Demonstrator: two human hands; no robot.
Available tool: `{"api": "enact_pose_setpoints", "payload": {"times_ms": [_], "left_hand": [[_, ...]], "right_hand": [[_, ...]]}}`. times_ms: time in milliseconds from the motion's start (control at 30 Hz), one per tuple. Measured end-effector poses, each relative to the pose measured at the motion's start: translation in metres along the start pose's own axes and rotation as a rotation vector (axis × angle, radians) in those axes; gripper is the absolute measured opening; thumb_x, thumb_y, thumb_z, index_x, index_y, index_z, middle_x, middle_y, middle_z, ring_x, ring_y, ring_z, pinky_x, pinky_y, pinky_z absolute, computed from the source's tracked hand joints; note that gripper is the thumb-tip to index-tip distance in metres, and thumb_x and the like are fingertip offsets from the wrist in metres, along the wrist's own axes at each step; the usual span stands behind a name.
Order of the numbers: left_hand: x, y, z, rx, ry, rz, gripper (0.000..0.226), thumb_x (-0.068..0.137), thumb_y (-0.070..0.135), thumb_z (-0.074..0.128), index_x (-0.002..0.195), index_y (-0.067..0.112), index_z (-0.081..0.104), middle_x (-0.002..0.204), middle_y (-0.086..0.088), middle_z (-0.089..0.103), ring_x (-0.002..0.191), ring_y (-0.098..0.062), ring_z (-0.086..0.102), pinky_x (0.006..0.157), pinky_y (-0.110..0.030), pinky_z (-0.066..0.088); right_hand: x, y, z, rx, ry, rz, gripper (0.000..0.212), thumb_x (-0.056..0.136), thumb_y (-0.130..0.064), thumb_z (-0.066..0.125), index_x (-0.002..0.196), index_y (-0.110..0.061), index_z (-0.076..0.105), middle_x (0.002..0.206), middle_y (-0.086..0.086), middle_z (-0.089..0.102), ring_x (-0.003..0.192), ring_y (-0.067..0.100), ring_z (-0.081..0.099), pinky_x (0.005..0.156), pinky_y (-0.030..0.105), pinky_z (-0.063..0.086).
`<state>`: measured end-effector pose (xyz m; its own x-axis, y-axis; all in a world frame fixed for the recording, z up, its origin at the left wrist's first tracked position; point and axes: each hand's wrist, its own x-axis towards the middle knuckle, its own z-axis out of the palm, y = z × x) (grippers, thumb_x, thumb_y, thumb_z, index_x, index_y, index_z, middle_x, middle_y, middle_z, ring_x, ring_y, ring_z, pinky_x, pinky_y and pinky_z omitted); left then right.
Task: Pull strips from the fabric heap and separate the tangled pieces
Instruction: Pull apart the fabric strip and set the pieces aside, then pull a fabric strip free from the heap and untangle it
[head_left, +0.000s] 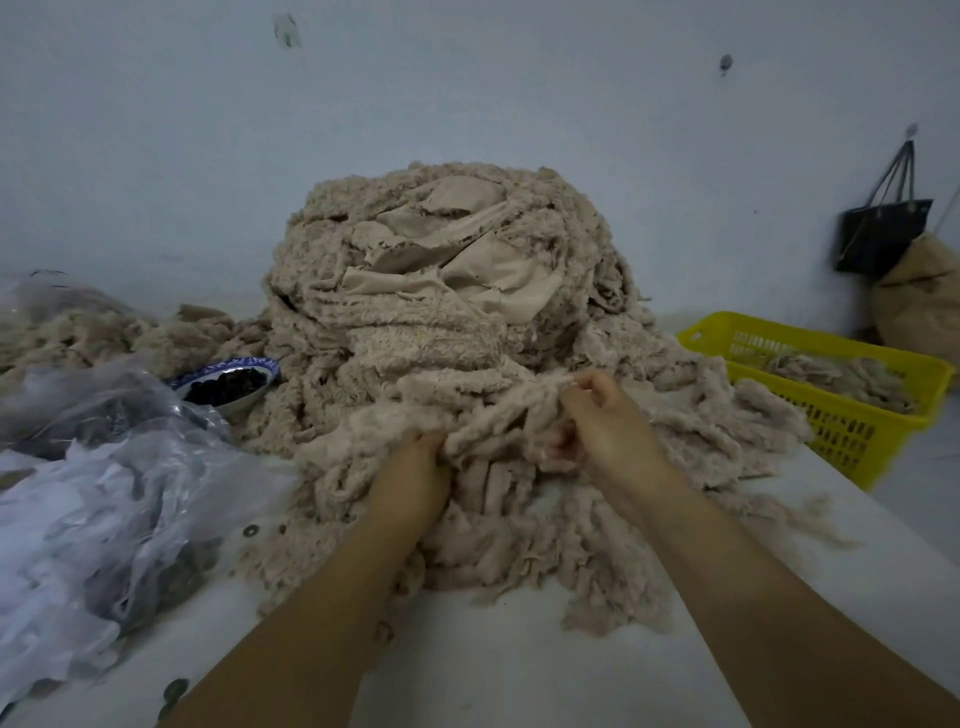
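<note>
Yellow basket (852, 415), off the table's right edge, holds beige strips; a blue-rimmed bowl (228, 382) left of the fabric heap (441, 312) holds dark pieces, beside clear plastic bags (104, 519). The heap sits mid-table (519, 670), against the wall. The right hand (597, 415) pinches a strip (524, 400) running lengthwise down-left to the left hand (415, 467), which clutches the heap's front fleece; bare tabletop lies near the person.

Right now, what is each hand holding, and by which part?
The right hand pinches a fuzzy strip by its end. The left hand has its fingers buried in the fabric heap; hold unclear.
</note>
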<state>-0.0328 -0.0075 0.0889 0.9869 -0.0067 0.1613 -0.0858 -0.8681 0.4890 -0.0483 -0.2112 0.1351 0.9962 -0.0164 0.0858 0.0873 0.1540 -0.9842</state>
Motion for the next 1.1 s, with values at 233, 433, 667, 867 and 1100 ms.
{"api": "enact_pose_setpoints", "payload": {"times_ms": [233,433,667,867,1100], "left_hand": [[0.013,-0.041,-0.015,0.018,-0.068,-0.224,0.045,0.1,0.005,0.045,0.145,0.006,0.049,0.139,-0.018,0.058,0.123,-0.034,0.057,0.1,-0.036,0.046],[-0.014,0.03,-0.021,0.084,0.156,-0.046,0.043,0.102,0.026,0.046,0.143,0.015,0.042,0.147,-0.01,0.036,0.09,-0.024,0.057,0.068,-0.031,0.044],[-0.022,0.081,-0.011,-0.203,-0.074,0.349,0.024,0.103,0.04,0.047,0.099,0.017,0.055,0.088,0.001,0.058,0.082,-0.022,0.061,0.065,-0.033,0.044],[-0.028,0.028,0.002,-0.257,-0.207,-0.066,0.033,0.108,0.035,0.037,0.118,0.017,0.063,0.111,-0.001,0.068,0.102,-0.019,0.062,0.074,-0.016,0.042],[-0.043,0.097,-0.053,-0.753,-0.158,0.151,0.021,0.081,0.079,0.046,0.095,0.069,0.058,0.093,0.051,0.058,0.08,0.034,0.049,0.071,-0.01,0.036]], "right_hand": [[0.004,-0.038,-0.024,0.436,0.259,-0.166,0.026,0.1,-0.011,0.042,0.076,-0.022,0.043,0.048,-0.01,0.045,0.041,0.006,0.039,0.037,0.019,0.032],[-0.001,-0.037,-0.016,0.525,0.076,-0.116,0.025,0.098,-0.015,0.05,0.074,-0.021,0.045,0.054,-0.007,0.046,0.042,0.007,0.04,0.038,0.02,0.035],[-0.008,-0.038,0.001,0.454,-0.006,-0.115,0.034,0.103,-0.017,0.047,0.073,-0.024,0.062,0.054,-0.006,0.051,0.044,0.006,0.043,0.039,0.02,0.038],[-0.006,-0.058,-0.028,0.594,0.031,-0.194,0.027,0.103,-0.017,0.045,0.081,-0.026,0.058,0.059,-0.009,0.054,0.046,0.006,0.044,0.043,0.019,0.04],[-0.011,-0.03,-0.005,0.352,-0.021,-0.044,0.031,0.101,-0.017,0.052,0.075,-0.027,0.066,0.062,-0.006,0.055,0.044,0.008,0.042,0.042,0.019,0.04]]}}
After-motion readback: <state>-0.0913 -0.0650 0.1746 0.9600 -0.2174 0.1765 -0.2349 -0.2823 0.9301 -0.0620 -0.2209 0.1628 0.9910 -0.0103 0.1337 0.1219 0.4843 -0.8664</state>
